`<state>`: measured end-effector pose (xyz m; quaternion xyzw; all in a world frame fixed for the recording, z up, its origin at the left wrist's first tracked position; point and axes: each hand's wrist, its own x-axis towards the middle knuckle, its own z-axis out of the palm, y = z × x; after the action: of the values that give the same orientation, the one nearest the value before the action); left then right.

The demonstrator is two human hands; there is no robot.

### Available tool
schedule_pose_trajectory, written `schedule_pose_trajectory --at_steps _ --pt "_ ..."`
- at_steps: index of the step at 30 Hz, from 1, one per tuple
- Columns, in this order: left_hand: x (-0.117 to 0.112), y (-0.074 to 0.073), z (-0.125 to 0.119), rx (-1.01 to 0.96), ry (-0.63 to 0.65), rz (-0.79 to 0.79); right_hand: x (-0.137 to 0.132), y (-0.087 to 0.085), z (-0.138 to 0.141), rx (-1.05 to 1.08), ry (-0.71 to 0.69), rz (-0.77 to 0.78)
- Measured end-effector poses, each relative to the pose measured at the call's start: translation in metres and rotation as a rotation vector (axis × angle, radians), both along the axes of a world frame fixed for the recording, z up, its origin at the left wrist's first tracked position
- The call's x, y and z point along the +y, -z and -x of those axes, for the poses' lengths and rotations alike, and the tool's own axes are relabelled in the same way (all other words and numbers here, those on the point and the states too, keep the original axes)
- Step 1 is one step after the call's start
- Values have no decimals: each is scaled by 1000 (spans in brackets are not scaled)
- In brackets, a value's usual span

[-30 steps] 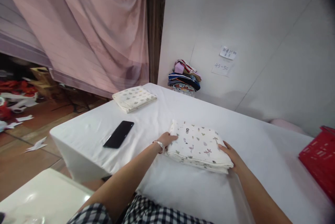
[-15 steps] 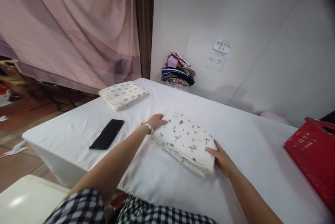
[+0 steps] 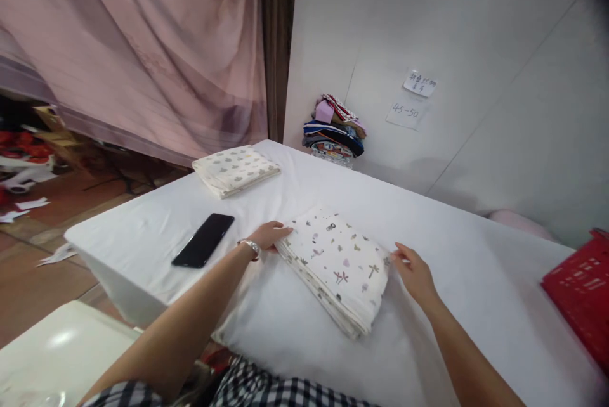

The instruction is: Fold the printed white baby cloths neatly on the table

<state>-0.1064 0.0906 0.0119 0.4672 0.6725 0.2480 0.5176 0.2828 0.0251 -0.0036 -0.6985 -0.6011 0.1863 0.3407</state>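
The printed cloth, folded into a thick, flat block, lies near the middle of the worktop's near edge, turned so that one corner points towards the wearer. The left hand is nearly closed on its left corner, fingers over the top, a hold that probably keeps the layers together and the block from sliding. The right hand is half curled at the right corner, fingertips at the fabric; whether it pinches the corner or merely touches it cannot be told.

The fabric looks soft and thin, white with small plants and animals, its stacked folds showing as wavy layers along the near side. A second folded cloth, cream with grey motifs, sits by the far left corner of the worktop, apparently set aside to leave working room. The smooth black phone lies flat between that cloth and the near edge, clear of both hands. A white, lightly creased cover drapes over the worktop's edges.
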Motion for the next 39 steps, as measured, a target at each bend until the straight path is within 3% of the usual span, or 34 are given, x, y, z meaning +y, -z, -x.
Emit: schedule_pose_trajectory --at_steps 4,8,14,18,23,29,34,39 --pt "-3 5 -5 176 -5 -129 48 -1 20 -89 -144 136" --pt "16 -3 -6 256 -20 -227 74 -4 33 -166 -214 350" --pt "58 -11 -6 68 -188 -166 44 -6 36 156 -297 564" --pt "60 -5 -13 -45 -207 -96 17 -7 37 272 -275 590" --pt "33 -4 -6 -209 -182 -21 14 -8 35 246 -261 604" --pt "-31 1 -10 -264 -238 7 35 -7 37 87 -227 520" --pt "-80 2 -32 -458 -363 -3 43 -9 52 263 -119 519" --pt "-91 0 -49 -490 -416 -3 39 -11 60 430 -188 614"
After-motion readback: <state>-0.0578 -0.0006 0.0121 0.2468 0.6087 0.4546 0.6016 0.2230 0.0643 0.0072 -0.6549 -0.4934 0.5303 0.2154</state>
